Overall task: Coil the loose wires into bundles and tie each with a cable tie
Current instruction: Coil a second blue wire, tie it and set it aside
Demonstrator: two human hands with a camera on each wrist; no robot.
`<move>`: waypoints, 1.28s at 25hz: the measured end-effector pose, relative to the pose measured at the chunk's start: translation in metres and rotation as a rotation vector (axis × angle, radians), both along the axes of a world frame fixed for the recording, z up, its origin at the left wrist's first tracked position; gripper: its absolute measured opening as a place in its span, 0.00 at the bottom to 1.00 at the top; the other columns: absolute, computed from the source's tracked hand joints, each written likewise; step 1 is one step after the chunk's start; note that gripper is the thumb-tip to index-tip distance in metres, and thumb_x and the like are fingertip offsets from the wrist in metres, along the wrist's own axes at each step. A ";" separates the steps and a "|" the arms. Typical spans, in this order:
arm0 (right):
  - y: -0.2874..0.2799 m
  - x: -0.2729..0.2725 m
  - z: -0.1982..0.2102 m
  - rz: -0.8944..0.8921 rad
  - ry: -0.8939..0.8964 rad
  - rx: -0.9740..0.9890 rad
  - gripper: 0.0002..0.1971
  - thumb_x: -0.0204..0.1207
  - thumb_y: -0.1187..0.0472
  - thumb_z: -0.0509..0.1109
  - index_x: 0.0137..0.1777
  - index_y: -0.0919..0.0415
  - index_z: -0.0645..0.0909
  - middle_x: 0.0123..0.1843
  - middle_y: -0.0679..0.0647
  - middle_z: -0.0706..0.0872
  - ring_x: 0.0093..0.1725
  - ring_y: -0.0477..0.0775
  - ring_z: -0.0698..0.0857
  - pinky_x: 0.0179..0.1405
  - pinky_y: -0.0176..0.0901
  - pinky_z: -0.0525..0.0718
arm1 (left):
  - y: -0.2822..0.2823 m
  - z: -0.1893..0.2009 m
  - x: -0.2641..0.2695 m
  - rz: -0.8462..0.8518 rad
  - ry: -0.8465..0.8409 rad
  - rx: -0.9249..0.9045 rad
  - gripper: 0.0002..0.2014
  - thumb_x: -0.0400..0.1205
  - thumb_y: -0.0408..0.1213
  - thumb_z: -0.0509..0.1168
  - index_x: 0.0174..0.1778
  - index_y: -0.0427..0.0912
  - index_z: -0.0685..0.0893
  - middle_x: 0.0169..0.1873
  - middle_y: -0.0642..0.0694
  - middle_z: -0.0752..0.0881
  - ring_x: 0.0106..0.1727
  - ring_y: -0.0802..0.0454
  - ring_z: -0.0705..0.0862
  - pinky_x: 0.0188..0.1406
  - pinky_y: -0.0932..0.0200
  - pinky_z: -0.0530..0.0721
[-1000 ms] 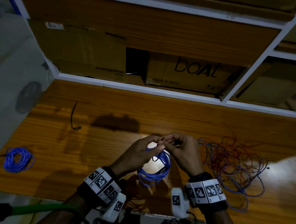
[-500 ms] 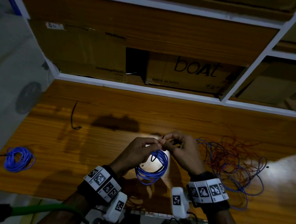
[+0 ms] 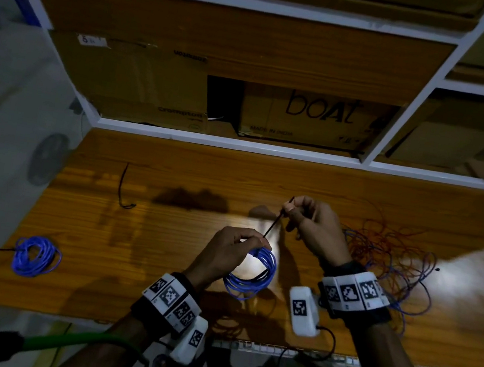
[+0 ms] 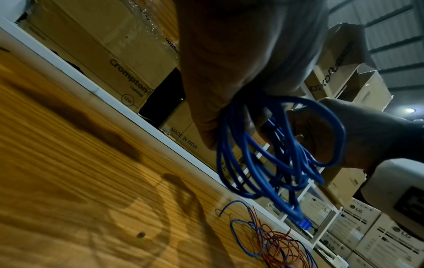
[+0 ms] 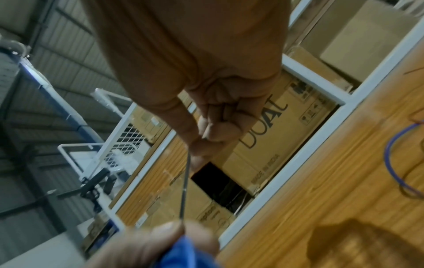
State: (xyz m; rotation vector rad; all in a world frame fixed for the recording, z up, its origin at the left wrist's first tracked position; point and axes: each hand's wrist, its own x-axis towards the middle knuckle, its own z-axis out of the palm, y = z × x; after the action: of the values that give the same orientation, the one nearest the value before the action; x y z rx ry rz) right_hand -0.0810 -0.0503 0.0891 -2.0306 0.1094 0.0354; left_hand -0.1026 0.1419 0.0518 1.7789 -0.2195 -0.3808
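My left hand (image 3: 240,243) grips the top of a blue wire coil (image 3: 254,275) that hangs above the wooden table (image 3: 160,249); the same coil (image 4: 275,154) fills the left wrist view. A black cable tie (image 3: 276,220) runs taut from the coil up to my right hand (image 3: 291,207), which pinches its tail between thumb and fingers. In the right wrist view the cable tie (image 5: 185,188) stretches from my right fingers (image 5: 206,137) down to my left fingers (image 5: 160,234). A finished blue bundle (image 3: 36,255) with a black tie tail lies at the table's left.
A tangle of loose red and blue wires (image 3: 386,263) lies right of my right hand. A spare black cable tie (image 3: 123,186) lies at the back left. Cardboard boxes (image 3: 308,117) fill the shelf behind the table. The floor drops away past the left edge.
My right hand has drawn up and away to the right with the tie's tail, so the tie now stretches taut. My left hand stays on the coil.
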 end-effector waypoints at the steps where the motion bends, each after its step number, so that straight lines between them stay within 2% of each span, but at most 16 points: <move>1: 0.002 0.000 0.000 0.000 0.005 0.014 0.07 0.85 0.56 0.68 0.46 0.55 0.83 0.40 0.54 0.92 0.38 0.53 0.90 0.32 0.44 0.80 | -0.001 0.001 -0.001 0.009 -0.012 -0.007 0.13 0.87 0.32 0.62 0.46 0.37 0.93 0.30 0.63 0.88 0.29 0.71 0.80 0.32 0.74 0.72; 3: 0.006 0.002 0.002 0.012 -0.001 0.077 0.07 0.86 0.58 0.66 0.45 0.55 0.80 0.43 0.55 0.93 0.37 0.50 0.90 0.30 0.42 0.80 | -0.002 0.002 -0.003 0.035 -0.009 -0.029 0.13 0.87 0.30 0.61 0.48 0.33 0.92 0.25 0.63 0.85 0.25 0.71 0.79 0.30 0.76 0.71; 6: 0.007 0.007 0.006 -0.015 -0.051 0.141 0.09 0.86 0.58 0.66 0.43 0.54 0.78 0.42 0.56 0.92 0.38 0.51 0.89 0.33 0.46 0.80 | -0.006 0.007 -0.006 0.055 0.017 -0.107 0.13 0.88 0.30 0.61 0.48 0.31 0.91 0.20 0.59 0.82 0.19 0.66 0.73 0.26 0.70 0.70; 10: 0.016 0.006 0.017 -0.056 -0.134 0.282 0.07 0.88 0.62 0.63 0.46 0.58 0.77 0.41 0.53 0.89 0.40 0.48 0.87 0.33 0.36 0.81 | -0.011 0.027 -0.003 0.073 0.064 -0.138 0.12 0.88 0.32 0.62 0.50 0.32 0.91 0.16 0.58 0.77 0.18 0.64 0.70 0.25 0.66 0.68; 12: 0.017 0.004 0.023 -0.021 -0.174 0.296 0.05 0.87 0.60 0.65 0.51 0.59 0.79 0.41 0.52 0.90 0.42 0.46 0.89 0.34 0.33 0.82 | -0.011 0.038 0.001 0.019 0.030 -0.101 0.12 0.87 0.32 0.63 0.51 0.31 0.91 0.16 0.60 0.77 0.20 0.67 0.73 0.25 0.71 0.68; 15: 0.022 -0.002 0.027 0.086 -0.157 0.333 0.07 0.86 0.60 0.67 0.56 0.62 0.84 0.42 0.54 0.91 0.44 0.47 0.90 0.39 0.32 0.83 | -0.006 0.051 0.005 -0.028 -0.061 -0.062 0.12 0.87 0.30 0.62 0.51 0.28 0.90 0.18 0.65 0.79 0.22 0.70 0.74 0.25 0.76 0.67; 17: 0.025 -0.009 0.024 0.127 -0.162 0.327 0.11 0.88 0.61 0.63 0.58 0.66 0.85 0.44 0.56 0.91 0.45 0.49 0.90 0.42 0.35 0.85 | -0.005 0.049 0.006 0.014 -0.041 -0.081 0.12 0.87 0.30 0.62 0.51 0.29 0.90 0.17 0.64 0.78 0.21 0.68 0.73 0.24 0.72 0.67; 19: 0.030 -0.016 0.018 0.185 -0.177 0.312 0.15 0.90 0.60 0.59 0.61 0.66 0.85 0.49 0.56 0.92 0.50 0.52 0.91 0.48 0.41 0.88 | -0.004 0.044 0.006 0.079 0.027 -0.129 0.11 0.87 0.33 0.63 0.49 0.34 0.91 0.16 0.59 0.74 0.20 0.63 0.68 0.24 0.65 0.66; 22: 0.037 -0.021 0.011 0.199 -0.196 0.346 0.15 0.91 0.63 0.56 0.55 0.68 0.84 0.47 0.54 0.89 0.50 0.51 0.88 0.50 0.39 0.85 | -0.001 0.039 0.008 0.111 0.102 -0.193 0.12 0.86 0.36 0.64 0.42 0.37 0.90 0.18 0.51 0.69 0.21 0.56 0.64 0.25 0.59 0.62; 24: 0.040 -0.019 0.013 0.123 -0.109 0.421 0.15 0.90 0.63 0.56 0.46 0.65 0.82 0.42 0.54 0.85 0.44 0.51 0.84 0.45 0.40 0.80 | -0.002 0.041 0.007 0.080 0.106 -0.167 0.12 0.86 0.37 0.65 0.44 0.37 0.92 0.17 0.52 0.69 0.21 0.56 0.63 0.25 0.58 0.62; 26: 0.042 -0.016 0.016 0.040 0.087 0.611 0.16 0.87 0.61 0.55 0.37 0.61 0.76 0.36 0.55 0.80 0.36 0.52 0.78 0.38 0.44 0.73 | -0.003 0.044 0.003 0.036 0.079 -0.107 0.12 0.86 0.35 0.64 0.46 0.36 0.93 0.15 0.58 0.73 0.19 0.62 0.66 0.24 0.64 0.63; 28: 0.042 -0.013 0.018 0.015 0.261 0.783 0.16 0.85 0.61 0.55 0.34 0.59 0.70 0.33 0.54 0.73 0.29 0.50 0.70 0.31 0.42 0.68 | -0.007 0.047 -0.002 0.042 0.057 -0.075 0.13 0.87 0.34 0.63 0.46 0.34 0.92 0.15 0.62 0.76 0.19 0.66 0.70 0.24 0.68 0.65; 32: 0.036 0.000 0.023 0.005 0.398 0.919 0.16 0.83 0.61 0.55 0.32 0.57 0.70 0.32 0.53 0.69 0.31 0.50 0.66 0.33 0.40 0.68 | -0.010 0.048 -0.007 0.091 0.054 -0.104 0.14 0.86 0.34 0.63 0.43 0.30 0.91 0.17 0.59 0.77 0.20 0.65 0.70 0.24 0.66 0.68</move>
State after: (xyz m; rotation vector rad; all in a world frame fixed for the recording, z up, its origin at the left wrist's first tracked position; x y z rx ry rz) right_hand -0.0811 -0.0142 0.1116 -1.0838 0.2802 0.4172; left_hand -0.1095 0.1316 0.0994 1.6673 -0.1172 -0.3457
